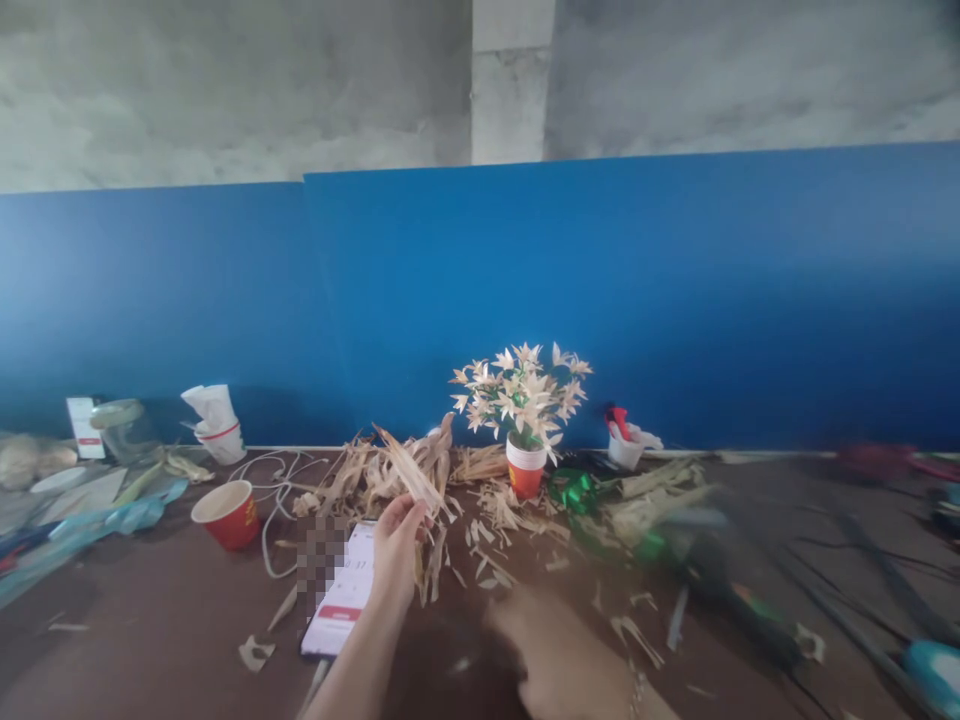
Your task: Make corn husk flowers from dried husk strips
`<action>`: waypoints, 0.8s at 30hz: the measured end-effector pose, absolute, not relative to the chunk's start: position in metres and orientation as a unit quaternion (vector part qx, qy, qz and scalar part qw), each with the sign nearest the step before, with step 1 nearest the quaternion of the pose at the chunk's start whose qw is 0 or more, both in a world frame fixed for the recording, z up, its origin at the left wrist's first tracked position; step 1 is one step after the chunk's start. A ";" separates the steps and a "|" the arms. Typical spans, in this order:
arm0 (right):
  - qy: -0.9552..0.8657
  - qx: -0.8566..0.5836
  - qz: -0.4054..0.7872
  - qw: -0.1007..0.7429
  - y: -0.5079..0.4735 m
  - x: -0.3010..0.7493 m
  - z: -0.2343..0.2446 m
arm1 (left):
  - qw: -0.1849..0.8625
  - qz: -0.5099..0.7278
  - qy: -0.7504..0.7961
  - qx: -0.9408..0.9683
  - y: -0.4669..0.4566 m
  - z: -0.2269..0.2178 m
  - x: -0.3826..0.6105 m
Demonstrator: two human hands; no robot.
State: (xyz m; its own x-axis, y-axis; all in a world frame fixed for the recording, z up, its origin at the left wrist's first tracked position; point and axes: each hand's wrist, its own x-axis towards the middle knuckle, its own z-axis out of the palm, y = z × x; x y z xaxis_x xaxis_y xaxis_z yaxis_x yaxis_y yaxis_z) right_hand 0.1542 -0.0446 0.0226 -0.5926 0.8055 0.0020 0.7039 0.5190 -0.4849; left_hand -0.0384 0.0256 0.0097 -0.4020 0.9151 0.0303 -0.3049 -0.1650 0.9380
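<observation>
The left hand [399,535] pinches a husk [414,478], a phone [341,608] beside it; beyond the right hand [551,640], blurred and perhaps loosely curled, stand flowers [531,398].

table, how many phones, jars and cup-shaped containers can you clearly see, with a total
phones: 2 (flat phone, upright phone)
jars: 1 (clear jar)
cup-shaped containers: 4 (red cup, red-rimmed white cup, flower pot, white tub)
total: 7
</observation>
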 end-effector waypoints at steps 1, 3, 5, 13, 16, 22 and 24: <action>-0.851 -0.459 0.218 0.134 -0.042 0.159 0.025 | 0.438 0.688 0.474 0.331 0.025 0.010 -0.037; -0.816 -0.492 0.224 0.204 -0.037 0.165 0.026 | 0.435 0.679 0.477 0.350 0.022 0.013 -0.034; -0.767 -0.513 0.242 0.300 -0.029 0.166 0.021 | 0.439 0.667 0.478 0.367 0.018 0.018 -0.031; -0.579 -0.553 0.301 0.518 -0.008 0.161 0.008 | 0.571 0.591 0.419 0.387 0.013 0.015 -0.012; -0.562 -0.529 0.304 0.558 -0.006 0.159 0.007 | 0.613 0.539 0.414 0.401 0.014 0.004 -0.004; -0.574 -0.492 0.369 0.540 -0.002 0.162 -0.007 | 0.632 0.488 0.408 0.442 0.014 -0.003 0.003; -0.589 -0.481 0.372 0.533 -0.002 0.164 -0.007 | 0.643 0.496 0.405 0.419 0.013 -0.001 0.001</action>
